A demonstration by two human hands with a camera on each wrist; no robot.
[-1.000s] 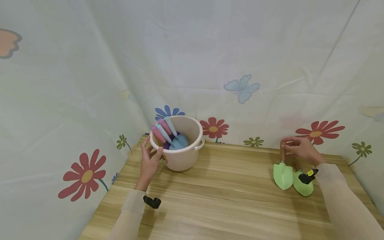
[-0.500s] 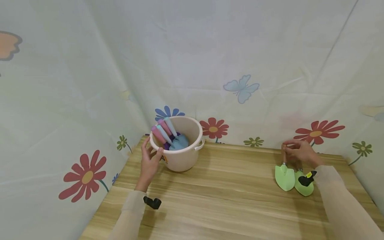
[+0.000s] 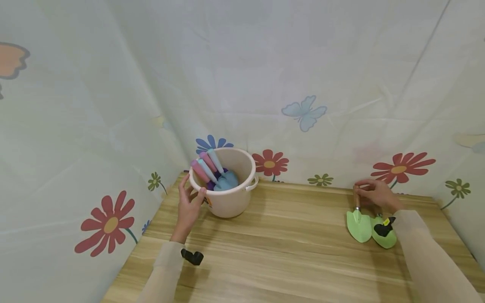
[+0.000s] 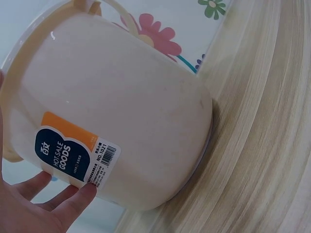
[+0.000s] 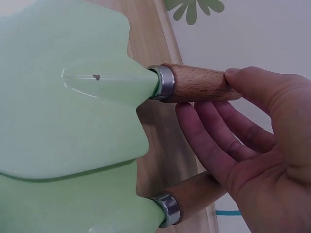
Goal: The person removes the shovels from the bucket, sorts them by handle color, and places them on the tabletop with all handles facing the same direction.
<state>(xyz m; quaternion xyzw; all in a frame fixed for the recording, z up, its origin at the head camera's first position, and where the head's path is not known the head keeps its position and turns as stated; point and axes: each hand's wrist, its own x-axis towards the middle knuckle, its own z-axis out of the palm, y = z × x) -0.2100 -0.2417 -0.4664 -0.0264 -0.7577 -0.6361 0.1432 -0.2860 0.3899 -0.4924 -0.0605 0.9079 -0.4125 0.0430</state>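
A pale bucket (image 3: 230, 203) stands at the left back of the table. Its wall and label (image 4: 77, 150) fill much of the left wrist view. My left hand (image 3: 190, 207) rests against its left front side near the rim, fingers spread over the outer wall. At the right back, my right hand (image 3: 380, 194) pinches the wooden handle (image 5: 201, 83) of a light green trowel (image 3: 359, 226) between thumb and fingers. That trowel's blade points toward me. A second green trowel (image 5: 73, 208) lies partly beneath it, its handle (image 5: 197, 196) passing behind my fingers.
Several garden tools (image 3: 226, 181) with pink and light blue handles lean inside the bucket. A flower-printed curtain (image 3: 326, 139) rises behind the table (image 3: 291, 252) and at both sides. Each wrist wears a small black camera (image 3: 192, 256).
The held trowel and my right hand have shifted slightly toward me, the blade drifting right and then back a little. My left hand and the bucket have stayed put.
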